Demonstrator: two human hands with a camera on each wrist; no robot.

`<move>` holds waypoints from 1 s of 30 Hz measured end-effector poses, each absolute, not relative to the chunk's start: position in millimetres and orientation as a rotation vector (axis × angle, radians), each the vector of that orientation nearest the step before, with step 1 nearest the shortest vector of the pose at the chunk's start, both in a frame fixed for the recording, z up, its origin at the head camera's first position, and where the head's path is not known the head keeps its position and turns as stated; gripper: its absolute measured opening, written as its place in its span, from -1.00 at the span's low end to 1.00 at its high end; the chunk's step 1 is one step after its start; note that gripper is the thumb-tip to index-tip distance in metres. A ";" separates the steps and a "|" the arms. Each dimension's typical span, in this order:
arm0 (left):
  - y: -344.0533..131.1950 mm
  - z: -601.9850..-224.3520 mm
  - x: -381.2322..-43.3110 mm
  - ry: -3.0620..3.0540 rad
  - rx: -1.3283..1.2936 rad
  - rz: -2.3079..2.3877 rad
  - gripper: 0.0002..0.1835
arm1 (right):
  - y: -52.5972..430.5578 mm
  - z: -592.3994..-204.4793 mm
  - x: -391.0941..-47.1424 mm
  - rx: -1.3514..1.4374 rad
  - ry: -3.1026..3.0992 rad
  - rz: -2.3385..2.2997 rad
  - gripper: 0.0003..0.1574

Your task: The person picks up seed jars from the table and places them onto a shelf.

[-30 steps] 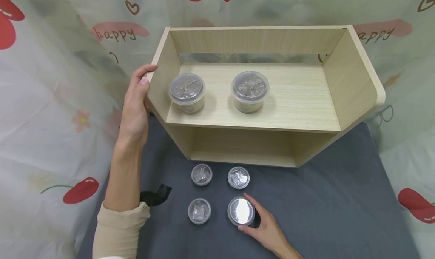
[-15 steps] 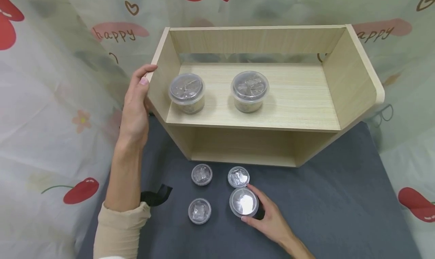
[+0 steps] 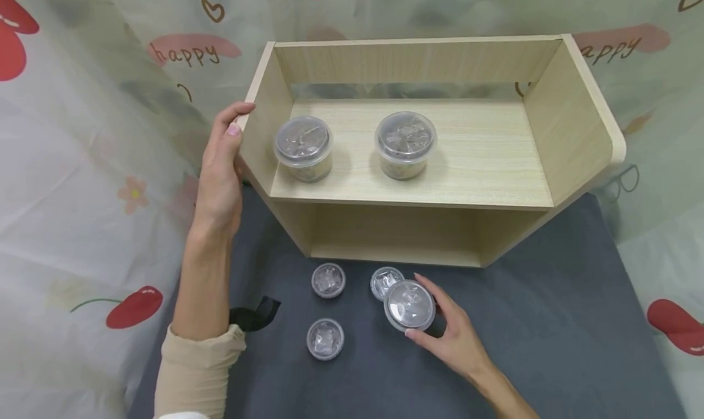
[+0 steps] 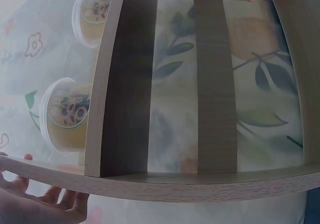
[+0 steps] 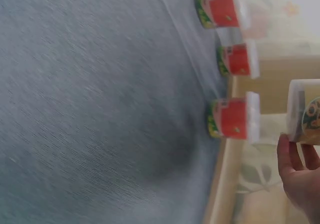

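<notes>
My left hand (image 3: pixel 219 174) grips the left side panel of a pale wooden two-tier shelf (image 3: pixel 473 156), thumb and fingers on its edge. In the left wrist view, that hand's fingers (image 4: pixel 67 204) curl at the panel. My right hand (image 3: pixel 459 339) holds a clear-lidded plastic cup (image 3: pixel 409 306) between thumb and fingers. In the right wrist view, this patterned-label cup (image 5: pixel 306 114) is raised off the table. It partly covers a smaller lidded cup (image 3: pixel 385 281) in the head view. Two lidded cups (image 3: pixel 303 149) (image 3: pixel 406 145) stand on the upper tier.
Two more small cups (image 3: pixel 328 280) (image 3: pixel 325 339) stand on the dark grey cloth (image 3: pixel 555 339) left of my right hand. In the right wrist view, the cups on the cloth have red and green sides (image 5: pixel 234 118). A black strap (image 3: pixel 254 315) lies by my left sleeve. Printed curtains (image 3: pixel 82 193) surround the table.
My right hand has lifted the cup from the front right of the table and moved it up, forward and slightly right. My left hand stays on the shelf panel.
</notes>
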State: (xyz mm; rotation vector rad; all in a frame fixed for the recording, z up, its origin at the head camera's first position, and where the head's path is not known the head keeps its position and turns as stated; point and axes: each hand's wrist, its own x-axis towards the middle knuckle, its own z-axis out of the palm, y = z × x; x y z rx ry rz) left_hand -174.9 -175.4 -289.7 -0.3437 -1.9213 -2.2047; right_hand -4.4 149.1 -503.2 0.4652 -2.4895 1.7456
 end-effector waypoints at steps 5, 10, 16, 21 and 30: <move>-173.8 -288.8 -174.5 -1.915 -0.345 -2.204 -0.64 | 159.3 -485.6 -13.1 0.501 -2.399 1.709 0.19; -172.8 -288.0 -174.3 -1.912 -0.333 -2.197 -0.63 | 171.0 -463.5 -22.5 0.533 -2.332 1.718 0.19; -173.4 -288.7 -173.1 -1.906 -0.330 -2.205 -0.62 | 180.1 -440.3 -31.7 0.614 -2.250 1.707 0.17; -173.2 -289.6 -173.4 -1.869 -0.337 -2.241 -0.62 | 184.6 -426.5 -36.9 0.687 -2.203 1.691 0.16; -172.2 -290.2 -173.8 -1.886 -0.350 -2.225 -0.62 | 193.5 -401.0 -45.9 0.733 -2.134 1.679 0.08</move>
